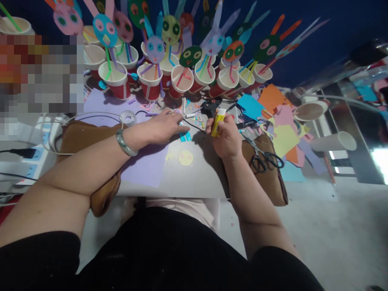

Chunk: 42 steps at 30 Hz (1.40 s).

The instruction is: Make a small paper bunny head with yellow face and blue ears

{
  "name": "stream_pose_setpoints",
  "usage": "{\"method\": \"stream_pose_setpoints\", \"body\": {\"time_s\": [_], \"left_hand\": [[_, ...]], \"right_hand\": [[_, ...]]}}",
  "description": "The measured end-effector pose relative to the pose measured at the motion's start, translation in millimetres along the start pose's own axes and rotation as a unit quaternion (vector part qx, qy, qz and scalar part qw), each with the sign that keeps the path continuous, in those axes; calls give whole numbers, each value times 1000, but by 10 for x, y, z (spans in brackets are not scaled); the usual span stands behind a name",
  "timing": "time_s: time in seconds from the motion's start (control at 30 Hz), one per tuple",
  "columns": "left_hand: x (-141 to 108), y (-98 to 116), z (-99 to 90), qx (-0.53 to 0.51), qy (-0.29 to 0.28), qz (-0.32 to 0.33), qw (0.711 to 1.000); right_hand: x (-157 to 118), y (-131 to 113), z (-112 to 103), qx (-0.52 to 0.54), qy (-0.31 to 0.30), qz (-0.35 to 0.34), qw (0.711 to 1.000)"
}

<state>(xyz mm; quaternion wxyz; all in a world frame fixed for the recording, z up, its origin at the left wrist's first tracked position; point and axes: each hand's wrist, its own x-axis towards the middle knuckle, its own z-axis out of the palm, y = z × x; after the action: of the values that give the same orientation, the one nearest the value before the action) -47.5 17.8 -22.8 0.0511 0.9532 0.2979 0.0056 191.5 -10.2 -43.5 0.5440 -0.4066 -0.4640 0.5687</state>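
Observation:
My right hand (228, 137) is wrapped round a yellow glue stick (218, 123), held upright with its white end on top. My left hand (163, 126) reaches over the middle of the table, palm down and fingers stretched out. Its thumb is close to a small bright blue paper piece (185, 136); I cannot tell whether they touch. A pale yellow paper disc (185, 157) lies flat on the table between my forearms. Purple paper sheets (145, 167) lie under my left forearm.
Red and white paper cups (150, 83) holding paper bunny figures line the back. Black-handled scissors (263, 157) lie on a brown cushion (274, 190) at right, beside coloured paper sheets (283, 139). A roll of clear tape (127, 118) and a white power strip (38, 155) are at left.

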Motion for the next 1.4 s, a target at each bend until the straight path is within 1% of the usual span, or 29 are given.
{"method": "stream_pose_setpoints", "body": {"time_s": [0.07,0.13,0.17,0.2,0.23,0.3,0.37,0.4,0.47,0.57,0.63,0.67,0.77,0.83,0.9,1.0,1.07,1.1,1.13,1.17,1.2,1.23,1.27,1.33,1.37,1.4], "left_hand": [[39,45,-45,-51,38,-26,998],[93,103,-63,-139,96,-62,984],[121,135,-59,-203,131,-76,968],[148,168,-49,-277,159,-84,944],[171,201,-33,-356,173,-85,914],[202,263,-4,-497,168,-63,849],[212,314,3,-589,156,-50,792],[212,335,-5,-619,152,-55,768],[205,370,-41,-659,145,-74,734],[197,421,-108,-699,134,-93,696],[202,454,-130,-719,144,-103,672],[207,467,-130,-726,157,-113,660],[229,480,-105,-739,211,-155,620],[240,471,-89,-743,238,-174,601],[243,463,-88,-742,251,-179,595],[235,468,-109,-736,256,-179,600],[226,481,-126,-734,258,-178,603],[221,487,-134,-733,259,-177,603],[216,491,-140,-733,260,-174,604],[211,494,-145,-732,260,-171,606],[206,495,-149,-729,261,-168,609],[201,495,-154,-726,263,-166,613],[197,495,-160,-723,264,-166,617],[189,495,-177,-718,263,-170,622],[187,495,-188,-717,262,-174,622],[185,495,-199,-716,261,-179,622]], "right_hand": [[-18,8,26,-19,3,-24,1000],[-51,10,63,-34,-4,-42,999],[-70,13,84,-39,-10,-51,998],[-90,18,104,-45,-17,-59,997],[-110,27,123,-50,-26,-67,996],[-146,51,156,-62,-49,-81,994],[-177,73,181,-80,-79,-94,989],[-191,78,190,-93,-93,-101,986],[-216,73,204,-126,-113,-122,978],[-241,43,207,-201,-132,-171,955],[-246,36,196,-269,-126,-208,932],[-245,42,185,-305,-114,-227,918],[-229,89,132,-399,-46,-293,867],[-217,114,92,-459,2,-331,824],[-210,113,65,-517,33,-361,776],[-215,68,61,-578,39,-403,708],[-227,34,79,-596,36,-425,680],[-236,21,93,-599,34,-429,675],[-246,12,109,-595,30,-429,679],[-258,6,128,-584,26,-421,694],[-271,3,148,-566,21,-404,718],[-285,2,171,-541,16,-377,752],[-299,3,195,-508,8,-341,791],[-321,5,242,-422,-18,-251,871],[-327,7,263,-373,-34,-206,904],[-329,8,281,-327,-52,-167,929]]}}
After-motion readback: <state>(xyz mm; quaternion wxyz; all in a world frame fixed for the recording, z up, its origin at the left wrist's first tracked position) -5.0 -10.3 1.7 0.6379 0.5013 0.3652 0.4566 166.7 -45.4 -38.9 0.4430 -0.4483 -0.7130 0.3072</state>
